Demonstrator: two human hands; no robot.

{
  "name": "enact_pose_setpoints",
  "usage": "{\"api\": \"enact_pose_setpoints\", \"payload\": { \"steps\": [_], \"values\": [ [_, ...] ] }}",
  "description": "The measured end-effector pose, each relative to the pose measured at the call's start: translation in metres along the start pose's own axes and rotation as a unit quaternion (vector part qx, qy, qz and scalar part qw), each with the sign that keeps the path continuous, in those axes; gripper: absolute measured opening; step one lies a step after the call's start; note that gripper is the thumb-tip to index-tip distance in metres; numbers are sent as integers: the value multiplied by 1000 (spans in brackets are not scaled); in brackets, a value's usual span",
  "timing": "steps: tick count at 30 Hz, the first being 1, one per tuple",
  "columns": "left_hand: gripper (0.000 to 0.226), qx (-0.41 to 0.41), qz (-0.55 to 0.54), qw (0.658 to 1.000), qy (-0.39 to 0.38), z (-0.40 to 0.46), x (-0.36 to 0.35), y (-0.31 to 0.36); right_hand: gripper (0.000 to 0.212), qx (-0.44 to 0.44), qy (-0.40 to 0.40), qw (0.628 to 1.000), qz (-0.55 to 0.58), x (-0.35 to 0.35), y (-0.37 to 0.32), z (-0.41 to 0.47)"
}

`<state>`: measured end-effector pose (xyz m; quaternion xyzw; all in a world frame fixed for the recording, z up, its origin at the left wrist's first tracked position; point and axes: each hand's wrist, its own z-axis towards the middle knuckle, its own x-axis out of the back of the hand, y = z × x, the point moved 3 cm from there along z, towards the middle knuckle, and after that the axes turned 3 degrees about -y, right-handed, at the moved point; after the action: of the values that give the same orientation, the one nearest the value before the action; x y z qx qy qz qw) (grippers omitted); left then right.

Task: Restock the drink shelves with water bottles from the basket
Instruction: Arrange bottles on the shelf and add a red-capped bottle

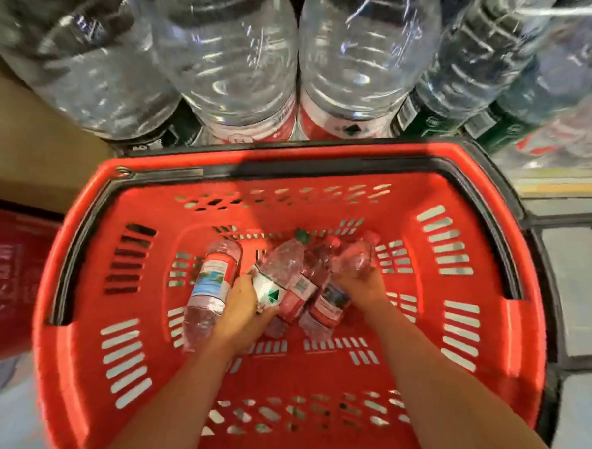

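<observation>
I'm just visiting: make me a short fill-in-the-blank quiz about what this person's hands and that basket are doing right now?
1. The small water bottles lie inside a ___ plastic basket.
2. The left hand grips the bottle with the ___ cap.
3. The right hand grips a bottle with a ___ cap.
4. The bottle left of both hands is held by ___ hand.

Missing words: red; green; red; neither

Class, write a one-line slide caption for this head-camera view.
Both hands, left hand and right hand, grip small water bottles lying in a red shopping basket below large shelved water bottles.
</observation>
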<state>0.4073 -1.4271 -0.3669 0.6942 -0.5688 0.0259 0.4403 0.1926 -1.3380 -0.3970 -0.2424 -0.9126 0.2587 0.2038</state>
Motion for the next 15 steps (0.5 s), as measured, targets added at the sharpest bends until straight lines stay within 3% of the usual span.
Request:
{"api": "enact_pose_setpoints", "payload": {
  "steps": [8, 12, 15],
  "values": [
    [48, -43, -45, 998, 18, -93, 103, 104, 29, 99, -42, 993, -46, 42, -126, -153],
    [59, -80, -44, 996, 15, -161, 185, 167, 50, 135, -71, 988, -21, 63, -203, -255],
    [60, -90, -113, 989, 38, -216, 238, 204, 27, 185, -76, 980, -20, 78, -271, -332]
  ]
}}
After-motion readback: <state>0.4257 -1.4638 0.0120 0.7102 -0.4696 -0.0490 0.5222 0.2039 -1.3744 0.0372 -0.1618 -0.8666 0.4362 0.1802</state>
